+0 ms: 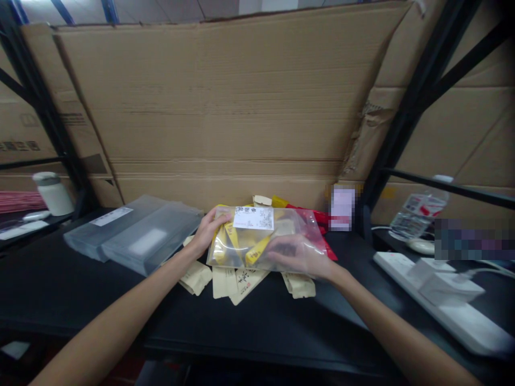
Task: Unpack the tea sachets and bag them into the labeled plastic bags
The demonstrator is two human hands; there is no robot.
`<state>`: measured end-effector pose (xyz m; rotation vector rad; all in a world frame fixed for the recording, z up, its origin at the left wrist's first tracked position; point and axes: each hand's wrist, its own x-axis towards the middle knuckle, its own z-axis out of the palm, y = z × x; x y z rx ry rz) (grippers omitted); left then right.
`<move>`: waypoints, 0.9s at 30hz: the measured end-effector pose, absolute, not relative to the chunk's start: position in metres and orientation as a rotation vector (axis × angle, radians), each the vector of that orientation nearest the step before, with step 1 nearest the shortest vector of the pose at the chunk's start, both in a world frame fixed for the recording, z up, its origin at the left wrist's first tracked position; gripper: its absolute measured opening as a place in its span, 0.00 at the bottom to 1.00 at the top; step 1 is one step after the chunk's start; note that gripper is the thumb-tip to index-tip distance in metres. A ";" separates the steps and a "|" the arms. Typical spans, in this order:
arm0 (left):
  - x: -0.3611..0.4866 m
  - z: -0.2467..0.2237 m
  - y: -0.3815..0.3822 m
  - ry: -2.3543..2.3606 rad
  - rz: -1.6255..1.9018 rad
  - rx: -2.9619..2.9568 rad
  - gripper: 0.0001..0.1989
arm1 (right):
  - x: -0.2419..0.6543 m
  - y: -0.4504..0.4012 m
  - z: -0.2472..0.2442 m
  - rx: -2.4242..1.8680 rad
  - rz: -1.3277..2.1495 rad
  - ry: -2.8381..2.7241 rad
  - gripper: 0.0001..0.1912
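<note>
My left hand [207, 231] pinches the upper left edge of a clear plastic bag [217, 257] with a white printed label [254, 219]. Inside the bag lie several yellow packets [257, 250]. Through the plastic I see my right hand [295, 253], which reaches into the bag from its right side. Its fingers are curled at the end of one yellow packet; the plastic blurs their grip. Beige paper sachets [245, 284] lie on the black table under and in front of the bag. Behind its right side are red packets [330, 249], partly covered.
Stacked clear plastic sleeves [153, 236] lie to the left. A white power strip [442, 305] with plugged-in adapters runs along the right. Further out are a water bottle [420, 206] and a white tumbler [53, 194]. A cardboard wall [225, 102] and black metal posts [406, 118] bound the back.
</note>
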<state>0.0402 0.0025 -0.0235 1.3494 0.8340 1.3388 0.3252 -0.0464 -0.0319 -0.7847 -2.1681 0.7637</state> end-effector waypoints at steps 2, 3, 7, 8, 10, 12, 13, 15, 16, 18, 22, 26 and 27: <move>0.040 -0.024 0.003 0.840 1.340 1.352 0.18 | 0.325 -0.046 -0.032 -0.769 0.787 -2.163 0.12; 0.040 -0.023 0.002 0.842 1.341 1.352 0.19 | 0.325 -0.046 -0.032 -0.760 0.798 -2.164 0.13; 0.040 -0.022 0.002 0.849 1.341 1.356 0.20 | 0.325 -0.046 -0.032 -0.756 0.789 -2.187 0.13; 0.040 -0.022 0.002 0.851 1.342 1.357 0.20 | 0.325 -0.046 -0.032 -0.763 0.785 -2.191 0.13; 0.041 -0.022 0.003 0.854 1.341 1.362 0.19 | 0.325 -0.046 -0.033 -0.775 0.790 -2.193 0.12; 0.041 -0.023 0.004 0.857 1.337 1.367 0.19 | 0.326 -0.046 -0.033 -0.774 0.801 -2.196 0.12; 0.040 -0.023 0.004 0.859 1.334 1.370 0.19 | 0.326 -0.046 -0.033 -0.769 0.805 -2.197 0.13; 0.040 -0.025 0.006 0.866 1.331 1.375 0.19 | 0.327 -0.047 -0.033 -0.764 0.806 -2.201 0.14; 0.039 -0.025 0.007 0.871 1.332 1.377 0.19 | 0.327 -0.047 -0.032 -0.759 0.811 -2.200 0.14; 0.039 -0.026 0.008 0.880 1.334 1.380 0.19 | 0.327 -0.047 -0.031 -0.743 0.823 -2.204 0.14; 0.039 -0.027 0.008 0.887 1.336 1.380 0.19 | 0.328 -0.048 -0.028 -0.739 0.792 -2.235 0.13; 0.040 -0.025 0.006 0.880 1.333 1.376 0.19 | 0.328 -0.049 -0.027 -0.742 0.755 -2.243 0.13; 0.040 -0.025 0.006 0.877 1.332 1.375 0.19 | 0.328 -0.049 -0.026 -0.746 0.744 -2.240 0.13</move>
